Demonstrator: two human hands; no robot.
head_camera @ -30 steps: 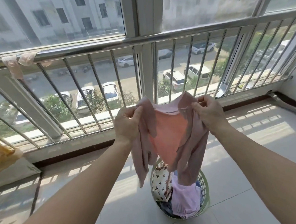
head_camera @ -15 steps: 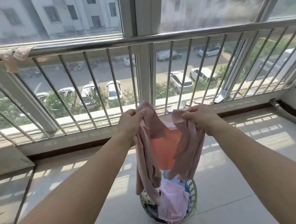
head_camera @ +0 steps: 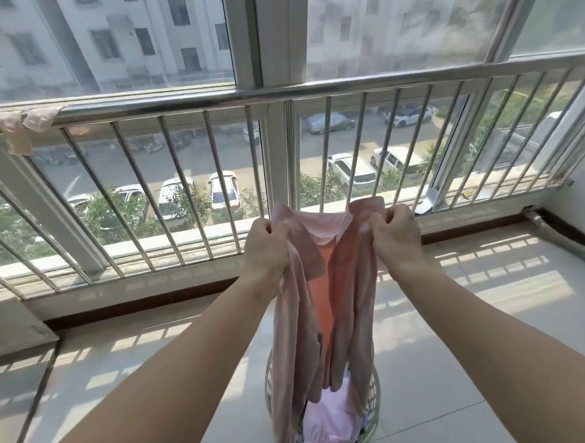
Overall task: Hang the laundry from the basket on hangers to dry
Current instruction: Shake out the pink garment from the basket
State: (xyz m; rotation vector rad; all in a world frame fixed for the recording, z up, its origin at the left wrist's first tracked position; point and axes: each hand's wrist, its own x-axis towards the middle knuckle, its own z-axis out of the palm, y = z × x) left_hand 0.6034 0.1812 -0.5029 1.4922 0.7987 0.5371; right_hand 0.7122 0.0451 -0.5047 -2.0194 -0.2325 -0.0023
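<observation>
Laundry is what we are sorting here: a pink garment (head_camera: 300, 309) hangs from both our hands above the basket (head_camera: 372, 415), which sits on the floor tiles below with more clothes (head_camera: 328, 426) still inside. Our left hand (head_camera: 266, 250) grips one top edge and our right hand (head_camera: 395, 240) grips the other, fingers curled tight round the cloth on both sides, so the piece is spread a little and its lower part drapes down towards the basket rim. We judge the step to be opening out and straightening this one item before it goes on a hanger. No hanger shows in view, so the next move likely calls for finding one, then freeing a hand without letting the garment drop back. The railing (head_camera: 291, 96) runs just ahead.
</observation>
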